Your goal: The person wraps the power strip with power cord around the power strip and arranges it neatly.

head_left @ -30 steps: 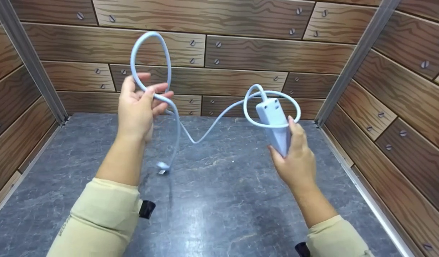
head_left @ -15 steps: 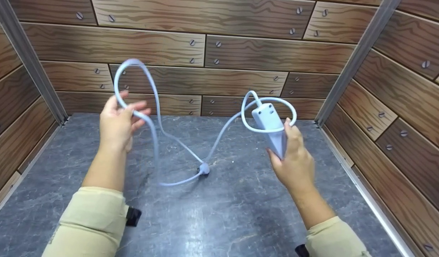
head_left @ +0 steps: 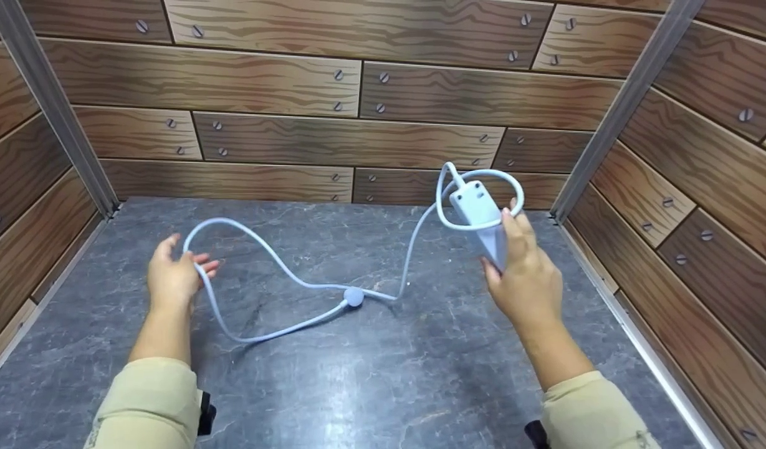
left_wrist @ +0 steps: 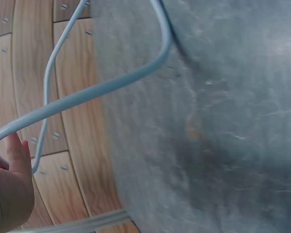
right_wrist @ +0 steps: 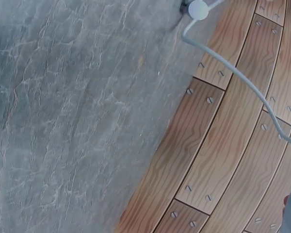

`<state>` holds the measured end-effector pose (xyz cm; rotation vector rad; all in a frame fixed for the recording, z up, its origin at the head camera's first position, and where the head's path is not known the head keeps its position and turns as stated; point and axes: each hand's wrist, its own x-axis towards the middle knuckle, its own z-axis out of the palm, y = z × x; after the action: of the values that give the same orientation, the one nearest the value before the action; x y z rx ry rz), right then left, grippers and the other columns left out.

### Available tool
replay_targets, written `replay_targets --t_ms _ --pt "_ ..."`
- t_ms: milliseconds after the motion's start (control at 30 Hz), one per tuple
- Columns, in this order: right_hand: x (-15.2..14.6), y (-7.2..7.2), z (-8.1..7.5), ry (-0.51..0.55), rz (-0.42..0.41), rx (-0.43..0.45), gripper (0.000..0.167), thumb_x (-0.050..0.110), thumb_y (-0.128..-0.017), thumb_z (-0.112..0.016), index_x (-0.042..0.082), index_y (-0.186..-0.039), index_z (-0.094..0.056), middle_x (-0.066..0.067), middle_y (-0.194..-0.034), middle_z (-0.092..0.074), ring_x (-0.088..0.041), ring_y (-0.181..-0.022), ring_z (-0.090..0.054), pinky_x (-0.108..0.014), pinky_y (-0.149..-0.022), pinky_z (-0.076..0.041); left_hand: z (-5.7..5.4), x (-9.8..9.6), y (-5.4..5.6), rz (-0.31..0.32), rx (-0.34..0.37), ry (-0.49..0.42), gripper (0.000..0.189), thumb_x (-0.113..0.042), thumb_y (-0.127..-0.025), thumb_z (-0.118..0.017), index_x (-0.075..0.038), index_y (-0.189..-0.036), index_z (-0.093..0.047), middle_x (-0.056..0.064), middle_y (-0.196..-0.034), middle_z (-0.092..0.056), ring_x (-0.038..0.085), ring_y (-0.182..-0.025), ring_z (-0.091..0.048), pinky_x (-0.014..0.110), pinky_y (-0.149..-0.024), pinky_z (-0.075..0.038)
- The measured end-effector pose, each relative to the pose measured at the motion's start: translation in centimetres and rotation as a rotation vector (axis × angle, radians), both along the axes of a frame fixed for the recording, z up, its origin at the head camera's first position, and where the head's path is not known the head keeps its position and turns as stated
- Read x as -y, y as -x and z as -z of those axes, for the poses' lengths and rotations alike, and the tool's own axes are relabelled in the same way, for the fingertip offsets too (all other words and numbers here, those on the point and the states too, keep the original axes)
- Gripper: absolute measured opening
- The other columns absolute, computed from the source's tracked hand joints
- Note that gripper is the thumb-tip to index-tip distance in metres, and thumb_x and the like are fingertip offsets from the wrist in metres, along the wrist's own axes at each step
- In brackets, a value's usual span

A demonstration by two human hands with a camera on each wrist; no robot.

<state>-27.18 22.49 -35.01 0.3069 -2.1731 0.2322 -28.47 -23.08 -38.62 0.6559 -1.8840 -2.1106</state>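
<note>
1. A pale block (head_left: 481, 212) is held tilted above the far right part of a grey table (head_left: 370, 368); its small end, dotted with dark holes, points up and toward the back.
2. The right hand (head_left: 527, 274) grasps the block, thumb on the near side and fingers on the far side; a ring of cord (head_left: 326, 286) passes around the block, touching the fingers.
3. The cord leaves the block's holed end, makes that ring, then drops toward the middle of the table; from there it runs left, arches up to the left hand (head_left: 174, 277), bends down and returns to a round plug (head_left: 353, 297).
4. The left hand pinches the cord by the thumb, its other fingers stretched out; the left wrist view shows the cord crossing over the thumb.
5. The plug sits at mid-table, face up, beside the cord's other run; whether the two touch cannot be told.
6. Cream sleeves (head_left: 147, 399) cover both forearms; a small black piece (head_left: 206, 415) juts from each cuff.
7. Behind stands a back wall (head_left: 295, 140) patterned as planks with screws; metal posts (head_left: 49, 103) mark both far corners.
</note>
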Motion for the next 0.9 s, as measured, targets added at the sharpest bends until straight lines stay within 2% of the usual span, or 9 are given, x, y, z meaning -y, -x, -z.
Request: replay_targets --t_ms 100,167,267,400,500,633,733,833,900 --pt "-0.2 0.1 0.4 -0.033 -0.003 -0.007 0.083 0.019 -0.064 -0.081 0.019 -0.134 -0.036 -0.008 -0.133 -0.047 -0.038 -0.071 -0.058 -0.049 -0.052 -0.046 0.8 0.5 -0.3 -0.017 0.028 0.027 0.041 -0.016 -0.1 -0.027 0.0 -0.138 -0.033 0.023 -0.119 -0.048 0.001 -0.063 -0.061 0.021 -0.068 -0.053" --pt "-0.2 0.1 0.8 -0.054 -0.016 -0.007 0.082 0.02 -0.064 -0.081 0.018 -0.133 -0.037 -0.01 -0.131 -0.048 -0.037 -0.07 -0.058 -0.049 -0.051 -0.047 1.2 0.8 -0.5 -0.017 0.051 0.048 0.044 -0.025 -0.1 -0.03 0.002 -0.134 -0.037 0.02 -0.121 -0.048 0.002 -0.071 -0.06 0.021 -0.074 -0.052" --pt "-0.1 0.0 1.6 -0.069 -0.049 0.002 0.082 0.02 -0.064 -0.081 0.017 -0.132 -0.038 -0.01 -0.13 -0.049 -0.036 -0.07 -0.059 -0.047 -0.051 -0.048 1.6 1.0 -0.8 0.019 0.077 0.068 0.05 -0.032 -0.098 -0.036 -0.002 -0.138 -0.033 0.019 -0.131 -0.043 0.013 -0.096 -0.06 0.026 -0.088 -0.047" --pt "0.5 -0.3 2.5 -0.078 -0.109 0.019 0.08 0.021 -0.064 -0.081 0.014 -0.132 -0.04 -0.009 -0.132 -0.049 -0.035 -0.073 -0.061 -0.045 -0.053 -0.049 2.2 0.8 -0.8 0.099 0.108 0.151 0.054 -0.024 -0.095 -0.041 -0.003 -0.142 -0.024 0.02 -0.142 -0.032 0.03 -0.122 -0.043 0.036 -0.099 -0.038" --pt "1.2 -0.8 3.1 -0.104 -0.151 0.041 0.078 0.023 -0.065 -0.08 0.014 -0.131 -0.04 -0.007 -0.134 -0.048 -0.033 -0.07 -0.061 -0.042 -0.051 -0.05 2.5 0.4 -0.7 0.149 0.13 0.258 0.054 -0.018 -0.094 -0.04 0.001 -0.142 -0.023 0.025 -0.142 -0.029 0.037 -0.125 -0.036 0.043 -0.101 -0.034" --pt "2.2 -1.3 3.9 -0.154 -0.2 0.059 0.077 0.026 -0.065 -0.08 0.015 -0.131 -0.041 -0.007 -0.133 -0.049 -0.031 -0.071 -0.062 -0.041 -0.052 -0.05 2.5 -0.7 -0.7 0.232 0.152 0.428 0.053 -0.018 -0.093 -0.042 0.002 -0.14 -0.025 0.029 -0.14 -0.028 0.042 -0.126 -0.031 0.049 -0.103 -0.027" --pt "2.7 -1.7 4.3 -0.172 -0.243 0.056 0.076 0.026 -0.064 -0.081 0.015 -0.129 -0.044 -0.007 -0.13 -0.051 -0.031 -0.076 -0.063 -0.042 -0.055 -0.051 2.4 -2.0 -0.6 0.313 0.113 0.58 0.049 -0.016 -0.092 -0.044 0.003 -0.136 -0.032 0.03 -0.138 -0.031 0.044 -0.126 -0.032 0.051 -0.103 -0.027" --pt "3.2 -2.0 4.4 -0.189 -0.285 0.057 0.077 0.027 -0.062 -0.082 0.014 -0.128 -0.045 -0.006 -0.13 -0.052 -0.029 -0.079 -0.064 -0.041 -0.057 -0.052 2.5 -4.0 -0.4 0.387 -0.017 0.719 0.044 -0.01 -0.09 -0.049 0.005 -0.13 -0.04 0.031 -0.131 -0.04 0.044 -0.12 -0.04 0.051 -0.099 -0.032" --pt "3.5 -2.2 4.4 -0.214 -0.31 0.061 0.076 0.028 -0.062 -0.081 0.015 -0.128 -0.047 -0.004 -0.13 -0.052 -0.027 -0.077 -0.064 -0.039 -0.056 -0.052 2.5 -5.7 -0.2 0.409 -0.139 0.771 0.043 -0.006 -0.087 -0.053 0.005 -0.127 -0.044 0.029 -0.127 -0.045 0.043 -0.115 -0.045 0.05 -0.097 -0.035"
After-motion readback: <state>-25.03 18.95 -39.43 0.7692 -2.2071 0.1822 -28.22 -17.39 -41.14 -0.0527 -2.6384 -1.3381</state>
